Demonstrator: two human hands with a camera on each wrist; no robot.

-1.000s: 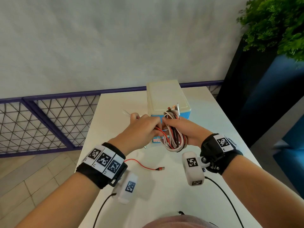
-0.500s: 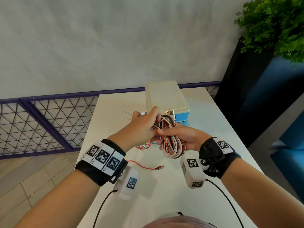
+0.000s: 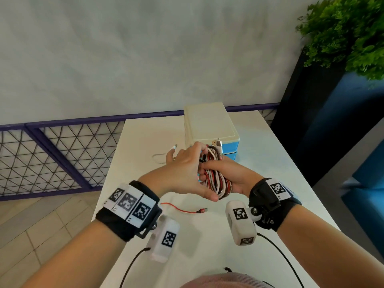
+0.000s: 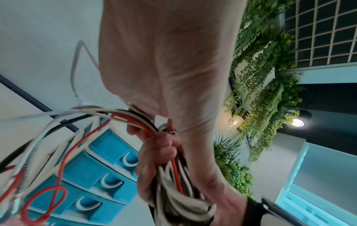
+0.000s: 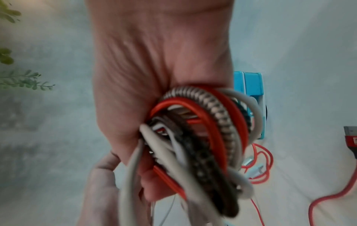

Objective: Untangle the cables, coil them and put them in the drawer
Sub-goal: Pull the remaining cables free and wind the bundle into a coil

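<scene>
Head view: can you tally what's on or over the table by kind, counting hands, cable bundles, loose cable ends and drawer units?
Hands: 2, left hand and right hand
Cable bundle: 1, held between both hands
Loose cable ends on the table: 2, red cable and white cable
Drawer unit: 1
Total: 6

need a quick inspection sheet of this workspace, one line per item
surface: white table, partly bare
job's things: cable bundle of red, white and braided leads, held above the table; blue drawer unit behind it, drawers shut in the left wrist view
clutter: nothing seen
grippers: right hand grips the cable bundle; left hand pinches its strands
cables: red cable loose on the table, plug end free; white cable lying left of the drawer unit
surroundings: grey wall, purple mesh railing, plant
</scene>
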